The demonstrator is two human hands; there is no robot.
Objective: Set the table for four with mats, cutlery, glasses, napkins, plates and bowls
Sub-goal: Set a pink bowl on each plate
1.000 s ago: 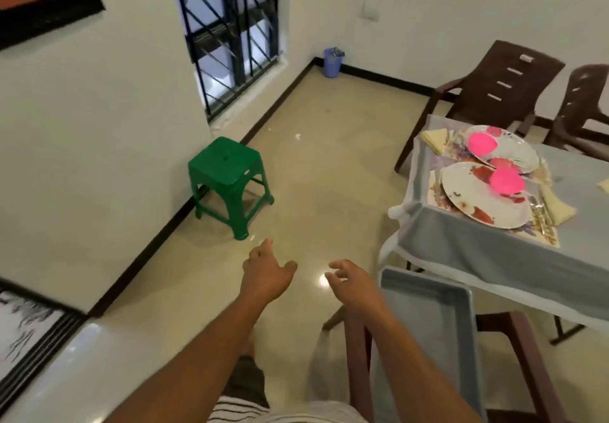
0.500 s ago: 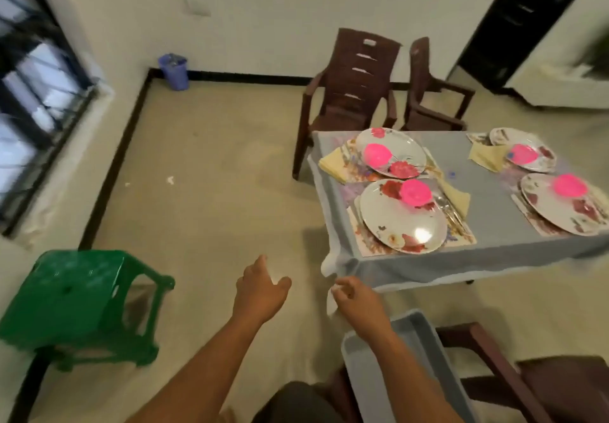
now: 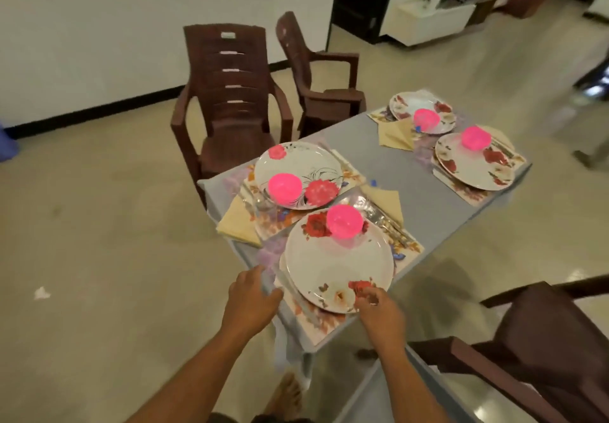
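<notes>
- Risk: near plate (image 3: pixel 337 264) sits at the table (image 3: pixel 428 198) corner, its rim near the edge. If I nudge or lift it crooked w/ my R hand (image 3: pixel 379 312), the pink bowl (image 3: pixel 344 220) on it could slide off, or plate tips to floor.
- Mat (image 3: pixel 316 320) overhangs the corner; a tug by L hand (image 3: pixel 252 294) would drag plate & cutlery (image 3: pixel 387 221) w/ it.
- R hand: fingers curled at plate's near rim, prob. touching; real grip – can't tell.
- L hand: loosely spread, by mat's left edge, holds nothing.
- Farther: 3 more plates w/ bowls, napkins set. Glasses – can't make out.

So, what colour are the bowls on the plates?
Bright pink bowls, seen in the head view.
</notes>
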